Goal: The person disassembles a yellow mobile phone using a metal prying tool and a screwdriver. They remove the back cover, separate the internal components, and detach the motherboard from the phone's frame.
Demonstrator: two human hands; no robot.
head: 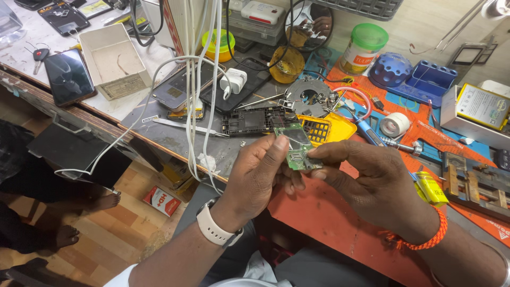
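A small green circuit board (296,147) is pinched between both hands above the front edge of the workbench. My left hand (258,172), with a white watch on its wrist, grips the board's left side with the thumb on top. My right hand (372,180), an orange cord bracelet at its wrist, holds the board's right edge with fingertips. Just behind the board lie a black phone frame (249,121) and a yellow keypad phone shell (329,129).
White cables (197,79) hang down over the bench. A white charger plug (234,81), dark phones (68,77), an open white box (111,61), a tape roll (394,125), blue tool holders (414,74), a green-lidded jar (363,49) and a yellow battery (430,188) crowd the orange mat. Someone's bare feet (101,202) rest on the floor at left.
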